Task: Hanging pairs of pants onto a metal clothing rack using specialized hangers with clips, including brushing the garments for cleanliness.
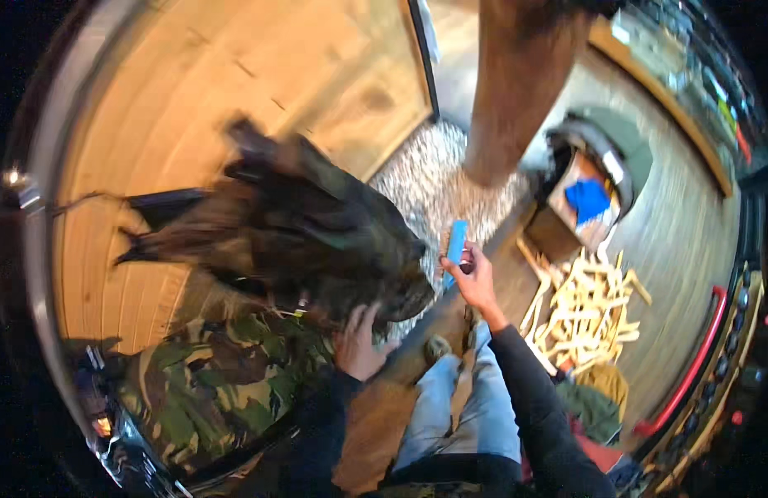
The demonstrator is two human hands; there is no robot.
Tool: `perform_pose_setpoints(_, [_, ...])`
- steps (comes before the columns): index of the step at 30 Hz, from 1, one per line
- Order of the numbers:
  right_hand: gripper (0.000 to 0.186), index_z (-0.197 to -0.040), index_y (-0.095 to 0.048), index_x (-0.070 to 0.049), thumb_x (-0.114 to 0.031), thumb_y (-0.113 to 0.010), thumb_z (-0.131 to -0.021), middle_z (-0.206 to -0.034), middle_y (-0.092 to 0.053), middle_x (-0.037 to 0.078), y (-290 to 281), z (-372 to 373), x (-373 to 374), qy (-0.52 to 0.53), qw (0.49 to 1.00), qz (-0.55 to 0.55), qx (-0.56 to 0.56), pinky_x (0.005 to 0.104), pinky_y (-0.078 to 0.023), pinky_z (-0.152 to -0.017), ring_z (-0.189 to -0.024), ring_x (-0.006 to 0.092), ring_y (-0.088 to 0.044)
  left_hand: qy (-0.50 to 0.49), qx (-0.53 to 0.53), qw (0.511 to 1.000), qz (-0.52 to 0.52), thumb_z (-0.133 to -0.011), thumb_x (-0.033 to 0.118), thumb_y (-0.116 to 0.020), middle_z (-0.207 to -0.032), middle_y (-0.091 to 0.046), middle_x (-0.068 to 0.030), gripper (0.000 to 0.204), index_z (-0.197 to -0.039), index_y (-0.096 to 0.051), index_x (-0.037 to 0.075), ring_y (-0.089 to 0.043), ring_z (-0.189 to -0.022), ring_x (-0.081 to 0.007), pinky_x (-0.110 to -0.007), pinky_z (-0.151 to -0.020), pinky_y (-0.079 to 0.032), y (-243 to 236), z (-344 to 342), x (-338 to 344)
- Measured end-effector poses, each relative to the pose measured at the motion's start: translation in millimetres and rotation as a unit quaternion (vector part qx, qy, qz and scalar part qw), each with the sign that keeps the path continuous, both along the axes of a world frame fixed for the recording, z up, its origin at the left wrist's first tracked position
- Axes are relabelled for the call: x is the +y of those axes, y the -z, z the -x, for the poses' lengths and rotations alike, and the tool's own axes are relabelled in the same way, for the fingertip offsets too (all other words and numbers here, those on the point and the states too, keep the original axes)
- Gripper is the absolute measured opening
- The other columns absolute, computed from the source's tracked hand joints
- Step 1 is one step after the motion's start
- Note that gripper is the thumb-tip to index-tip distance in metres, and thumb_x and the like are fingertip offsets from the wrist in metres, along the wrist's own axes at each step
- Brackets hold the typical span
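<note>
My right hand [473, 278] grips a brush [457, 242] with a blue back and pale bristles on its left side, held just right of the dark shape. At the centre left is a large, dark brown, furry animal form [317, 224], blurred, with pointed ear-like parts toward the left and a blunt end toward the brush. Whether it is a mounted head or something else I cannot make out. My left hand [360, 344] lies against its near lower edge, fingers spread. Below the form is camouflage fabric [218, 382]. Brush and form look slightly apart.
A wooden panel [334, 66] stands behind the form. Another brown, tapering shape [525, 91] comes down from the top. On the right are a box holding a blue cloth [589, 201], a pile of pale curved sticks [590, 307], bundled clothes [595, 407] and a red bar [691, 365].
</note>
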State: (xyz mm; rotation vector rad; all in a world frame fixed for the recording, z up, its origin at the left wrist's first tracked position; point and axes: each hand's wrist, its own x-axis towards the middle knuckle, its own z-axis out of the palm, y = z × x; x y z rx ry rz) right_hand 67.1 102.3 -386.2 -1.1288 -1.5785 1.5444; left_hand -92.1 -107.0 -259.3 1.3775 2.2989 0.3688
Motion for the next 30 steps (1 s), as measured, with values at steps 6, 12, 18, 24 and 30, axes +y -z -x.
perform_pose_setpoints(6, [0.065,-0.139,-0.046,0.005,-0.035,-0.068,-0.092,-0.122,-0.061,0.006,-249,3,63,-0.109,0.940,-0.080,0.312,0.0305,-0.045,-0.097,-0.110,0.0142,-0.058,-0.058,-0.204,0.961,-0.180,-0.084,0.028,-0.079,-0.129,-0.060,-0.0179,0.064,-0.137,-0.051,0.003,-0.060,-0.117,-0.0345,-0.044,-0.099,-0.048,-160,-38,36])
perform_pose_setpoints(12, [0.096,-0.145,-0.036,0.006,-0.067,-0.053,-0.085,-0.146,-0.048,0.021,-350,21,85,-0.237,0.874,0.054,0.420,0.0442,-0.039,-0.112,-0.131,0.0331,-0.052,-0.196,-0.021,0.833,-0.516,-0.091,0.024,-0.071,-0.141,-0.047,-0.0275,0.075,-0.147,-0.032,-0.007,-0.044,-0.136,-0.0374,-0.042,-0.109,-0.038,-232,-21,109])
perform_pose_setpoints(18, [0.094,-0.149,-0.033,0.004,-0.056,-0.066,-0.086,-0.142,-0.051,0.020,-356,-5,31,-0.358,0.846,0.034,0.393,0.0424,-0.035,-0.113,-0.133,0.0306,-0.050,-0.196,-0.163,0.848,-0.465,-0.092,0.026,-0.071,-0.109,-0.066,-0.0141,0.065,-0.139,-0.040,-0.006,-0.062,-0.100,-0.0209,-0.034,-0.087,-0.050,-269,14,137])
perform_pose_setpoints(24, [0.071,-0.139,-0.041,0.001,-0.040,-0.070,-0.088,-0.117,-0.061,0.021,-336,3,21,-0.541,0.796,-0.110,0.248,0.0393,-0.046,-0.095,-0.106,0.0285,-0.061,-0.197,-0.038,0.941,-0.273,-0.076,-0.001,-0.067,-0.110,-0.068,-0.0167,0.049,-0.122,-0.050,-0.007,-0.065,-0.102,-0.0229,-0.036,-0.086,-0.053,-302,42,120])
perform_pose_setpoints(30, [0.066,-0.140,-0.041,0.001,-0.024,-0.073,-0.088,-0.108,-0.064,0.018,-333,36,35,-0.407,0.854,-0.136,0.293,0.0373,-0.053,-0.085,-0.097,0.0262,-0.066,-0.160,0.155,0.956,-0.192,-0.069,0.007,-0.067,-0.116,-0.061,-0.0317,0.070,-0.134,-0.045,-0.008,-0.058,-0.115,-0.0445,-0.046,-0.095,-0.050,-298,55,110])
